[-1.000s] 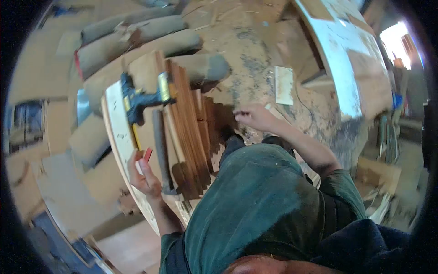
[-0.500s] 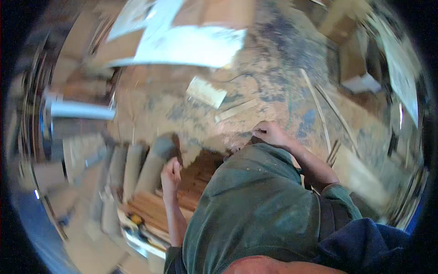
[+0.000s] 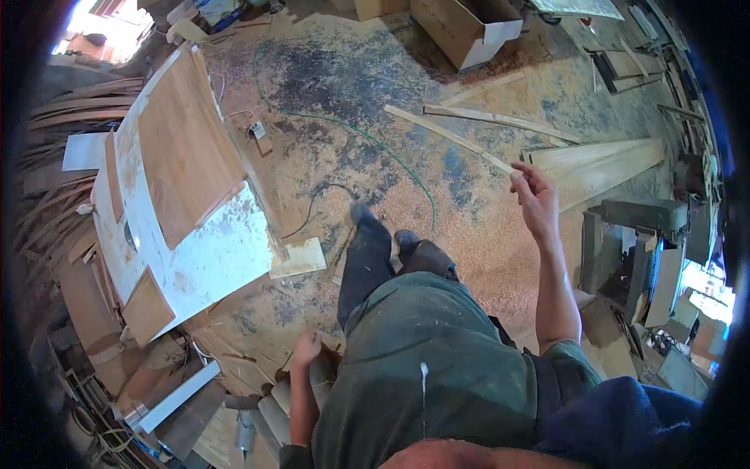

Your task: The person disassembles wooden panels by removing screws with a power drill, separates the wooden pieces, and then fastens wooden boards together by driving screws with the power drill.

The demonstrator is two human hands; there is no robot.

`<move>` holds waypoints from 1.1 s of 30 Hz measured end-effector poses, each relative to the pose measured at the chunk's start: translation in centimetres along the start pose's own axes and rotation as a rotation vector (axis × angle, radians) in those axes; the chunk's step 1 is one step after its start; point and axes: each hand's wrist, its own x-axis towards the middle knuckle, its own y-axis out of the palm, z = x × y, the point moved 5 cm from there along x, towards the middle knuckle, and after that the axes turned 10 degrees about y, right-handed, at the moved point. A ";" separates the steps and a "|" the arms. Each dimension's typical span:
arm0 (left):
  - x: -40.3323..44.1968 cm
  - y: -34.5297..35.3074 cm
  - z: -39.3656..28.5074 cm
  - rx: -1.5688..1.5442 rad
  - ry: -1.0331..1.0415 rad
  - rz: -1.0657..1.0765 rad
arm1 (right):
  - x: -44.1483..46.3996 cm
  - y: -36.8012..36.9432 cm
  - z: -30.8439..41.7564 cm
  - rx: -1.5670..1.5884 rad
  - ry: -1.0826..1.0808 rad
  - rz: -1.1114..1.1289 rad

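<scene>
My right hand (image 3: pixel 536 202) is raised at the right of the head view. Its fingers are loosely bent and apart, with nothing held. In the picture its fingertips lie close to the end of a thin wood strip (image 3: pixel 461 141), which rests on the floor. Low beside my body, my left hand (image 3: pixel 307 349) hangs with its fingers curled in, and nothing shows in it. Below that hand stand several grey-brown rolls (image 3: pixel 273 418), partly hidden by my arm.
At the left, a white-topped table (image 3: pixel 226 270) bears a brown wood sheet (image 3: pixel 187 148). A green cord (image 3: pixel 375 142) crosses the sawdust-covered floor. Ahead stands an open cardboard box (image 3: pixel 461 35). Boards (image 3: pixel 601 168) and a grey machine (image 3: pixel 641 215) are to the right.
My view has turned right and steadied; the white-topped table now appears at the left. My right hand has moved out from my body and its fingers have loosened. My left hand is lower.
</scene>
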 end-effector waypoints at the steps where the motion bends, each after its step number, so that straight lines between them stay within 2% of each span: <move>1: 1.8 -2.7 -2.0 -0.005 -0.005 -0.002 | 0.4 1.2 2.4 0.138 0.005 0.049; 2: 3.5 -5.7 -4.6 -0.080 -0.029 -0.037 | 0.7 2.5 5.0 0.136 0.001 0.054; 4: 7.0 -8.8 -5.6 -0.159 -0.030 -0.094 | 0.8 6.9 12.1 0.228 -0.142 0.376; 6: 11.4 -12.0 -5.6 -0.227 0.127 -0.205 | 0.3 10.9 20.8 0.235 -0.295 0.609; 7: 13.7 -13.7 -5.6 -0.249 0.191 -0.244 | 0.1 12.6 25.6 0.193 -0.485 0.719; 11: 21.9 -22.6 -6.3 -0.277 0.187 -0.205 | -0.6 20.2 43.0 0.159 -1.142 1.061; 12: 23.7 -25.1 -6.1 -0.257 0.158 -0.167 | -0.7 22.6 46.3 0.179 -1.257 1.137; 13: 26.3 -27.0 -5.3 -0.338 0.232 -0.231 | -0.4 24.7 49.3 0.182 -1.335 1.177; 14: 28.7 -28.7 -3.9 -0.344 0.200 -0.213 | -0.1 26.9 52.2 0.181 -1.396 1.208; 16: 32.4 -33.4 -3.7 -0.249 0.503 -0.295 | 1.0 30.7 57.3 0.163 -1.487 1.271; 17: 34.0 -35.2 -3.6 -0.260 0.519 -0.300 | 1.6 32.2 59.5 0.150 -1.519 1.287; 19: 36.2 -39.5 -3.9 -0.595 0.311 -0.092 | 3.5 34.4 63.1 0.119 -1.566 1.282; 22: 39.0 -44.6 -4.6 -0.430 0.363 -0.039 | 7.7 37.1 66.9 0.076 -1.594 1.234; 26: 47.2 -46.7 -3.3 -0.431 0.325 -0.012 | 15.8 40.6 71.5 0.055 -1.627 1.180; 33: 63.8 -60.6 -9.5 -0.369 0.299 -0.043 | 36.0 45.8 79.7 0.067 -1.740 1.072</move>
